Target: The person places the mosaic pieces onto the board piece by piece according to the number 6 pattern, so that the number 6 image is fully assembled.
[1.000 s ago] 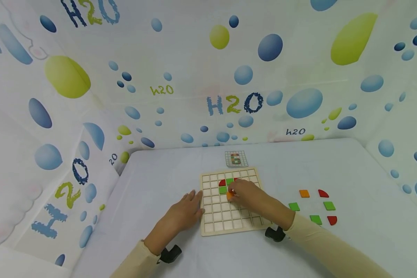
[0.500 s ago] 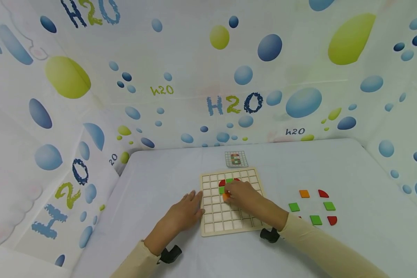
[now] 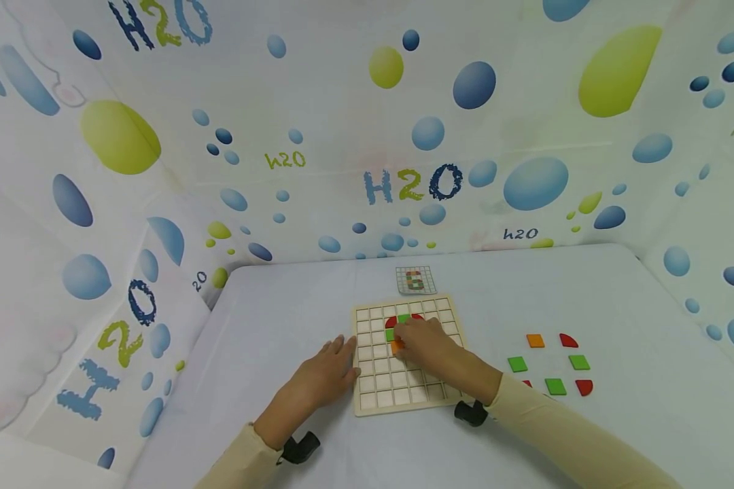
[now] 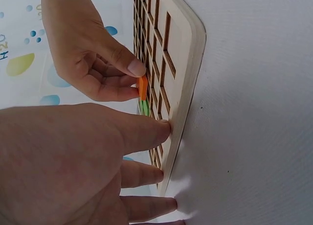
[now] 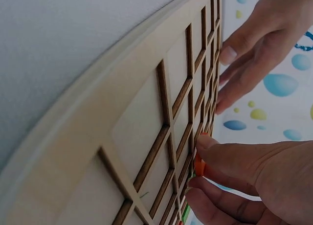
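while the left hand [image 3: 325, 373], fingers apart, touched the board [image 3: 382, 367], the right hand [image 3: 431, 346], pinching an orange tile [image 3: 395, 347], had shifted left, apparently aligning with a green tile [image 3: 390, 335].

White-covered table [image 3: 269, 319]; behind, pale backdrop [image 3: 324, 88] with blue drops [image 3: 536, 184], H2O lettering [image 3: 377, 187].

the board [image 3: 367, 400] is pale wood, gridded in brown; the tile [image 4: 143, 89] is orange, the square [image 3: 518, 365] green, the quarter-round [image 3: 568, 340] red, the backdrop [image 3: 330, 95] white, spotted blue and lime.
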The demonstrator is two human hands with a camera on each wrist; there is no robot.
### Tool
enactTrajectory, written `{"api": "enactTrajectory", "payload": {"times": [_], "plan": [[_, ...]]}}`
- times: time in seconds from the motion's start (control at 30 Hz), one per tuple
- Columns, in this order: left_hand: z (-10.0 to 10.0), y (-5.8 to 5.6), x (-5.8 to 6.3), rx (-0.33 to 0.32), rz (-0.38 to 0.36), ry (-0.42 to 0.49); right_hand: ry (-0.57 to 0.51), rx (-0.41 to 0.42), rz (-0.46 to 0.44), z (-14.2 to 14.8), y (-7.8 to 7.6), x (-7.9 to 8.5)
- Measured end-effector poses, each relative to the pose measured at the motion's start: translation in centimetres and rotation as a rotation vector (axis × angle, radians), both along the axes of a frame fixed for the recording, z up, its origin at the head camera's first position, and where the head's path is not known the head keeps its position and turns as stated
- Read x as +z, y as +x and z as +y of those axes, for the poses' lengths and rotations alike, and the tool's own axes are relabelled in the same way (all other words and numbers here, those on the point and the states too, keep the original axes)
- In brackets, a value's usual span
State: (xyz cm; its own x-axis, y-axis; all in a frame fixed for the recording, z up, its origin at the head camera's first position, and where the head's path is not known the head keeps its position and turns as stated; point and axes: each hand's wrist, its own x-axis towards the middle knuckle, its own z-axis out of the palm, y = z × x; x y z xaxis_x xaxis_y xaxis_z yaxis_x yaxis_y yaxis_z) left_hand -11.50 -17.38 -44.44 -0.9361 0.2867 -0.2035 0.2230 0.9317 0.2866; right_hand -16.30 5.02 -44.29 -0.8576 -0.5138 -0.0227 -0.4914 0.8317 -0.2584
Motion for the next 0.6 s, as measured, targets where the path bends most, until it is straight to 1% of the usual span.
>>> {"api": "enactTrajectory", "payload": {"times": [0.23, 0.6], "plan": [[-0.14, 0.08, 0.25, -0.016, 0.014, -0.001, 0.004, 0.008, -0.004, -0.09, -0.03, -0.12], [-0.18, 0.12, 0.49, -0.015, 0.011, 0.003, 0.002, 0.019, 0.005, -0.07, -0.07, -0.18]]}}
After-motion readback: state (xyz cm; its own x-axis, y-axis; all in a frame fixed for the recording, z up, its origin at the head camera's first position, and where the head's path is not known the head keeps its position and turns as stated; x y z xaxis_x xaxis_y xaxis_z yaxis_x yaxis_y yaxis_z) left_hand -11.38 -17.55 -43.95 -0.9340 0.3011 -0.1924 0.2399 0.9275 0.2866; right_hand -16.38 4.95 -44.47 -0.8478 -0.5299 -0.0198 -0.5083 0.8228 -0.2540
